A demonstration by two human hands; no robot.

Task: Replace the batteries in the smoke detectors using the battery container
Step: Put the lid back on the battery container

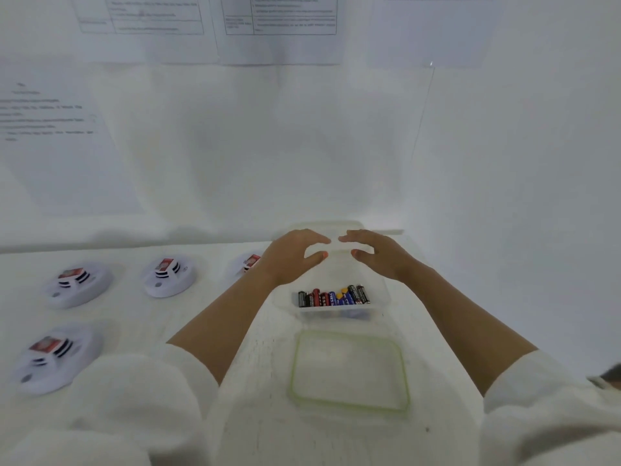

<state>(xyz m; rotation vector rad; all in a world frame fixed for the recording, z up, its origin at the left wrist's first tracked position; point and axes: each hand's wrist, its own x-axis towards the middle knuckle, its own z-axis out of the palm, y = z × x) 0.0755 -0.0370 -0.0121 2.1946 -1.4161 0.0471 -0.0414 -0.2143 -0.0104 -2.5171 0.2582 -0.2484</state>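
Battery container point(336, 310): clear plastic, open on top, standing on the white table point(262, 398) a little right of centre, close to the wall point(302, 146). Inside, against its near wall, a row of batteries point(332, 295), black, red and blue, lying side by side. Lid point(349, 375) off, flat on the table just in front of the container, clear with a green rim, apart from it.

Left hand point(292, 257) and right hand point(379, 255) both over the far half of the container, palms down, fingers arched and loose, fingertips of the two hands almost meeting above the middle. Nothing seen between fingers and thumb on either side, so both hands released, grasping nothing. Cannot tell whether the fingertips touch the far rim, because of the pale plastic and the blur. Forearms bare, white sleeves point(134, 398) pushed up, at the bottom edge.

Left of the container, four white round smoke detectors point(168, 275) on the table, well apart from each other, three in a far row and one nearer. Rightmost detector point(247, 264) partly hidden behind the left wrist. Nearest detector point(55, 358) at the left edge, beside the left sleeve. On each, a small red and white block point(164, 265); too blurred to read.

On the wall, printed sheets point(279, 25) with tables and text, not readable.
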